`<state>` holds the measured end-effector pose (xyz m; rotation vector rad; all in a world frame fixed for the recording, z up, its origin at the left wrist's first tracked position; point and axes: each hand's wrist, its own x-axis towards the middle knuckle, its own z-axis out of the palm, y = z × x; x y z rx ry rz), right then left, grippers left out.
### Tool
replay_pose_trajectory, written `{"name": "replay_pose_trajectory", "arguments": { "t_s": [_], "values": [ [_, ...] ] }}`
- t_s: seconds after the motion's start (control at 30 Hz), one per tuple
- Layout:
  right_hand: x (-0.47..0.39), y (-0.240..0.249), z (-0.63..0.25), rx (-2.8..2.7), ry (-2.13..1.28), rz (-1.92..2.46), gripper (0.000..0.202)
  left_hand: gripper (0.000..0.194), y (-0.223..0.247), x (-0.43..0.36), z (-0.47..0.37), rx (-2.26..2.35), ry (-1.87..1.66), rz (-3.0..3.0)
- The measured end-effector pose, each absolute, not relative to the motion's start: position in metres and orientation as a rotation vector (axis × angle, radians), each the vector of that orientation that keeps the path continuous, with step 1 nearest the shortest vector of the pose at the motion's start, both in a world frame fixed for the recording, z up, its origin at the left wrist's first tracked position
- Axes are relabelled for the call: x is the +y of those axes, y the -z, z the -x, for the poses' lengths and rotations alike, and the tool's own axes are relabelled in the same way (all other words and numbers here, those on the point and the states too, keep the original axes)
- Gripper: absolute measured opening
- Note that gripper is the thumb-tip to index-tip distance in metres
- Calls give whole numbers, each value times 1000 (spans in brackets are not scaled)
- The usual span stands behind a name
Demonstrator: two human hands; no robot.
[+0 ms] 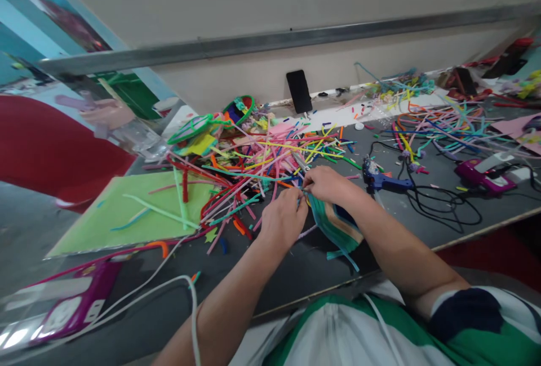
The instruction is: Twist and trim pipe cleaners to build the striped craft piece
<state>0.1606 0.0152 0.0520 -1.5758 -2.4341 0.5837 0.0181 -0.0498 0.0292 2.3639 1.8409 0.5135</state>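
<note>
My left hand (282,218) and my right hand (326,184) meet over the table, fingers pinched close together. Both grip the upper end of a striped pipe cleaner piece (333,222) in teal, beige and dark blue. Its strips hang down beneath my right forearm, with loose teal ends at the bottom. A silver metal tool, perhaps scissors (300,161), lies just beyond my right hand; whether it touches the fingers is hard to tell. Directly behind both hands spreads a tangled heap of pipe cleaners (270,154), mostly pink, red and yellow. My fingertips partly hide the gripped end.
A blue glue gun (386,180) with coiled black cable lies to the right, near a purple power strip (486,177). A phone (299,91) leans against the back panel. At left are a green sheet (93,219), another purple power strip (76,304) and a white cable (169,282).
</note>
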Motion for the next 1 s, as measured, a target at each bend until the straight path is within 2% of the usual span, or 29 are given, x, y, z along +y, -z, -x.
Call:
{"name": "replay_pose_trajectory", "arguments": {
  "t_s": [0.13,0.27,0.43,0.5,0.57,0.63,0.77,1.0],
  "values": [
    [15,-50,-161,-2443,-622,1464,19,24,-27,-46,-10,1825,-666,-2427],
    [15,-51,-162,-2474,-684,1300,18,20,-34,-37,2,1682,-931,-2282],
    [19,-53,-177,-2334,-1025,1190,14,28,-48,-17,24,1219,-1348,-1409],
    [21,-53,-185,-2241,-1120,1141,15,29,-43,-10,28,1115,-1176,-1131],
    [23,-54,-191,-2187,-1149,1110,16,31,-35,-8,27,1022,-795,-1048],
    [24,-54,-195,-2182,-1134,1103,17,33,-29,-10,23,897,-568,-1050],
    [24,-54,-195,-2235,-1028,1202,16,31,-26,-16,16,821,-535,-1130],
    [20,-55,-189,-2215,-1015,1186,18,31,-20,-21,3,1026,-567,-1185]
  ]
}}
